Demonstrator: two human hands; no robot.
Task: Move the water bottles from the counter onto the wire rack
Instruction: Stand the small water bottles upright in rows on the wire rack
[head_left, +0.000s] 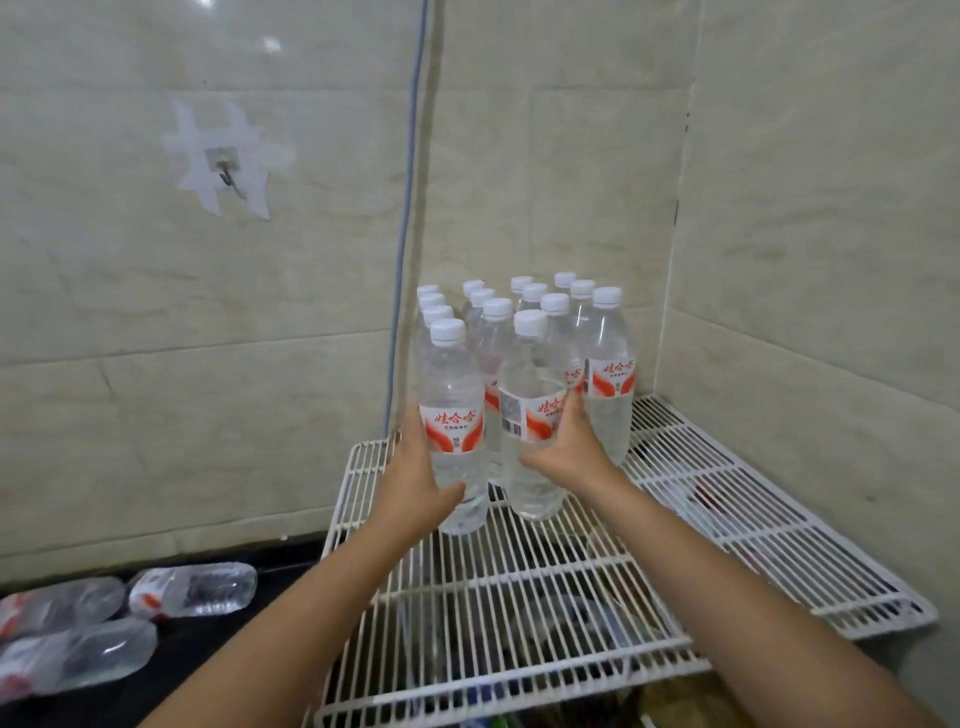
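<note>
1. The left hand (423, 480) wraps around the lower half of one upright bottle (454, 431) at the front left of the cluster, thumb across the front and fingers behind. The right hand (569, 449) grips a second upright bottle (530, 421) just beside it, fingers reaching up over its label.

2. Both held bottles stand with their long axis vertical, bases on or just above the wire rack (571, 582); I cannot tell whether they fully rest on it. They sit at the near edge of a tight group of standing bottles (550, 312) in the middle of the frame, against the tiled corner.

3. The bottles left to move (192, 590) lie on their sides on the dark desk (197, 654) at the lower left of the frame. They lie down and to the left of the hands, long axes roughly across the frame, and the left hand is nearer.

4. The bottles are clear, thin ribbed plastic with white screw caps and red-and-white labels. The rack is white coated wire in narrow parallel bars, so a base likely needs to be set down squarely.
</note>
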